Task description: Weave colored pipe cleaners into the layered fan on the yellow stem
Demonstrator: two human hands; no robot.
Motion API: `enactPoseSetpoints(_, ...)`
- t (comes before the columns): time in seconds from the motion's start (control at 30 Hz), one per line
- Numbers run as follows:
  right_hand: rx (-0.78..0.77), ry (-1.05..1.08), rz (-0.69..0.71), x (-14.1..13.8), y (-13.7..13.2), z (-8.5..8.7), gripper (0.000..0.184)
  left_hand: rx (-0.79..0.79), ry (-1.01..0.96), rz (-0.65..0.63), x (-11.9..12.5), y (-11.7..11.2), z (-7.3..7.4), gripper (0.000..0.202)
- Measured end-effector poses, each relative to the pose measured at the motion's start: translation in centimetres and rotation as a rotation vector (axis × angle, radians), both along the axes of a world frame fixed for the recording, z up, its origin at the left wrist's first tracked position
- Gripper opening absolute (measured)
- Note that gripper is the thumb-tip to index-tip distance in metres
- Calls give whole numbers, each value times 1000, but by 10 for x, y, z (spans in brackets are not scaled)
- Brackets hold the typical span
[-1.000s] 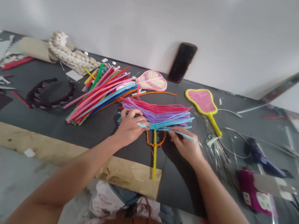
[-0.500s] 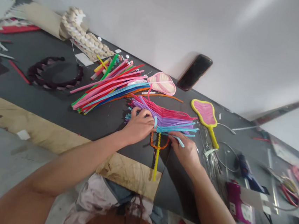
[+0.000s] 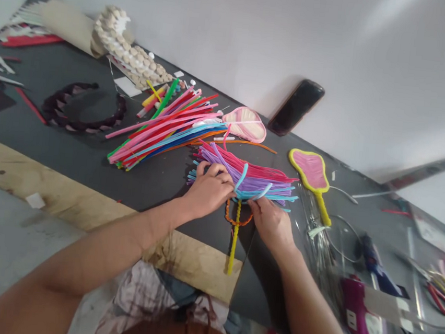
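A fan of pipe cleaners point(image 3: 258, 183) in red, purple and light blue lies on the dark table. Below its middle hang a twisted yellow pipe cleaner stem point(image 3: 233, 247) and a twisted orange loop point(image 3: 238, 223). My left hand point(image 3: 211, 189) rests over the left half, its thumb and fingers pinched at the lower centre on the light blue pipe cleaners. My right hand point(image 3: 272, 221) pinches a light blue pipe cleaner point(image 3: 262, 192) at the lower edge, right of the stem. Another light blue end point(image 3: 242, 175) stands up between the hands. The fingertips are partly hidden.
Loose coloured pipe cleaners point(image 3: 166, 130) lie to the left, near a dark headband point(image 3: 83, 122). A phone point(image 3: 297, 107) leans on the wall. To the right are a yellow-edged pink paddle shape point(image 3: 309, 170), wires point(image 3: 319, 250), a glue gun point(image 3: 378, 266) and scissors point(image 3: 437, 287).
The light blue end at my right hand has swung from pointing down-right to pointing up. The blue end by my left fingers now stands upright. My right hand has moved slightly left.
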State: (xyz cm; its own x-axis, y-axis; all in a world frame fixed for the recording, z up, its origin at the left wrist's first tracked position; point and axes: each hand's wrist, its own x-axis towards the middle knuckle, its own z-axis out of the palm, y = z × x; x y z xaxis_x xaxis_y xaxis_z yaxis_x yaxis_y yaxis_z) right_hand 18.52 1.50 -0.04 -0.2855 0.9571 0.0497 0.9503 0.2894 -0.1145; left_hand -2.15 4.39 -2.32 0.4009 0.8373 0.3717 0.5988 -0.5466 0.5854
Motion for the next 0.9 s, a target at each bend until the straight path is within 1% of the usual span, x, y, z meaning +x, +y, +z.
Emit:
enactPoseSetpoints(0.07,-20,13,13,0,0,-1,27,3,-4,-2,-1,0,0,17)
enactPoseSetpoints(0.2,-62,102,50,1,-1,-2,23,33,94,-35,-3,0,1,12)
enactPoseSetpoints(0.33,-41,176,-5,0,-1,-4,26,45,118,-41,-2,0,2,13)
enactPoseSetpoints(0.43,-32,188,-58,-2,0,-5,25,26,89,-20,1,-1,4,17)
enactPoseSetpoints(0.5,-14,185,-60,-3,0,-5,25,13,98,-15,2,-2,6,18)
enactPoseSetpoints(0.6,72,169,0,-4,-2,-5,27,20,156,-9,3,-1,8,17)
enactPoseSetpoints(0.7,245,99,95,-6,-3,-2,28,33,237,4,3,-2,11,17)
enactPoseSetpoints(0.77,330,46,165,-8,-2,1,28,35,280,12,4,-2,12,17)
enactPoseSetpoints(0.83,351,39,228,-9,1,2,23,37,307,19,4,-2,13,16)
enactPoseSetpoints(0.9,338,88,264,-10,6,0,18,47,321,32,5,-2,13,17)
